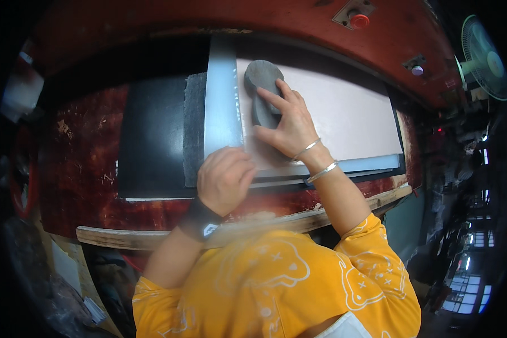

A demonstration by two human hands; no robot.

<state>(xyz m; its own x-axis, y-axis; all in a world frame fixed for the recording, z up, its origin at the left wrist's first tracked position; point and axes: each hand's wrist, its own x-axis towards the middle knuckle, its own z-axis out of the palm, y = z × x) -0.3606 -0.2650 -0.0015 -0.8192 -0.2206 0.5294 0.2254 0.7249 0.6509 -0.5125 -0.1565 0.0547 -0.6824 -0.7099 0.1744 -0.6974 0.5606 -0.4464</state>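
Red-brown machine housing (84,163) fills most of the frame, scuffed and scratched, with a worn wooden ledge (152,239) running along its lower edge. At the top of the frame sits a red push button (359,21) on a small plate, and a pale green fan (487,59) stands in the upper right corner. A black panel (152,141) lies left of centre, with a dark grey felt strip (194,129) beside it and a shiny grey-blue band (222,96) standing upright in the frame next to that.

Right of the band lies a pale pinkish sheet (349,112), flat and smooth, stretching toward the right of the frame. On its upper left part rests a dark grey shoe-sole-shaped piece (262,90), rounded at the top. The right hand (290,127) presses flat on this piece, fingers spread and extended over its lower half, not curled around it. The left hand (225,177), wearing a black wristband, is closed loosely at the sheet's lower left corner; whether it grips anything cannot be told, since the fingers face away.

Yellow printed sleeves cover the lower frame and hide the ledge's middle. The left rim and right background are dark and unclear.
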